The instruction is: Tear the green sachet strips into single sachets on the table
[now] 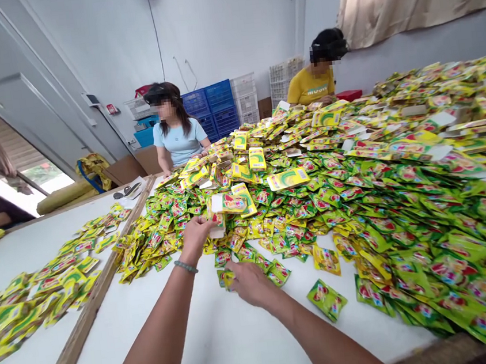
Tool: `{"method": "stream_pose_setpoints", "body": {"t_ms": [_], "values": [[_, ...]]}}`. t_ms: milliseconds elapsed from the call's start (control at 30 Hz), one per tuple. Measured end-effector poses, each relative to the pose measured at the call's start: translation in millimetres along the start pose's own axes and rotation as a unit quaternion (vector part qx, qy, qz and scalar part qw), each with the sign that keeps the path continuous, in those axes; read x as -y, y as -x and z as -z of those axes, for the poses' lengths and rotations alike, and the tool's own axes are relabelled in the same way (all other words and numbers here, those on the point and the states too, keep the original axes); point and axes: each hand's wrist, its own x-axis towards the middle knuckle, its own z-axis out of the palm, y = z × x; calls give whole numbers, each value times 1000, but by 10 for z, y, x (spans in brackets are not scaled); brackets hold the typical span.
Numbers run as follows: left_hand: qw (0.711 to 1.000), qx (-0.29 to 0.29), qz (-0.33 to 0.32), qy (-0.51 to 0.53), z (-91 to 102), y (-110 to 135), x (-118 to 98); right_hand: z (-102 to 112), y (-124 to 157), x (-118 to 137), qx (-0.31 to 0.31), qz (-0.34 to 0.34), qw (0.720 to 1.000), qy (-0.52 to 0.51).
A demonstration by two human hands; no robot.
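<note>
Nearest us, the smooth white worktop (pixel 212 347) runs under our forearms, w/ a loose sachet (pixel 327 300) lying flat to the R. Our right hand (pixel 252 282) has its fingers curled at a small green-yellow sachet (pixel 224 278); can't tell if it's gripped or just touched. Slightly beyond, our left hand (pixel 195 238) pinches a thin yellow carton (pixel 218 219), white flap showing, at the heap's front edge. Step in hand, we'd judge: pick-up, carton L, sachet R; next move calls for a light R pinch & steady L hold, so the card doesn't crush. Behind: the sachet heap (pixel 402 211), glossy, crinkly, pillow-shaped pkts, w/ flat, crisp-cornered cartons (pixel 288 178) on top. Far side: two co-workers (pixel 179 133), then blue crates (pixel 220 97), lattice-sided, prob. plastic.
</note>
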Motion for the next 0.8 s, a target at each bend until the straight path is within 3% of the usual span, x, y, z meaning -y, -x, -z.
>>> {"method": "stream_pose_setpoints", "body": {"t_ms": [100,233,333,400,467,500,567,633,700,800], "values": [[999,14,19,27,493,253,92,84,-29,-46,-27,-13,995,-90],[993,85,76,13,1135,549,186,167,-66,-92,-31,-34,980,-191],[971,203,105,-64,1338,678,251,164,-82,-112,-9,-42,970,-241],[946,299,83,-90,1288,720,318,143,-89,-121,10,-34,965,-258],[943,321,40,-74,1134,743,401,122,-95,-141,15,-23,966,-255],[956,285,16,-73,1042,757,444,114,-99,-158,11,-23,969,-247],[983,127,-5,-135,864,813,531,105,-106,-199,-6,-34,972,-231],[967,-13,32,-254,713,921,618,103,-114,-233,-23,-53,972,-226],[933,-23,98,-345,576,1073,702,100,-119,-236,-31,-68,971,-225],[915,55,118,-381,352,1291,813,82,-122,-200,-25,-73,975,-207]]}}
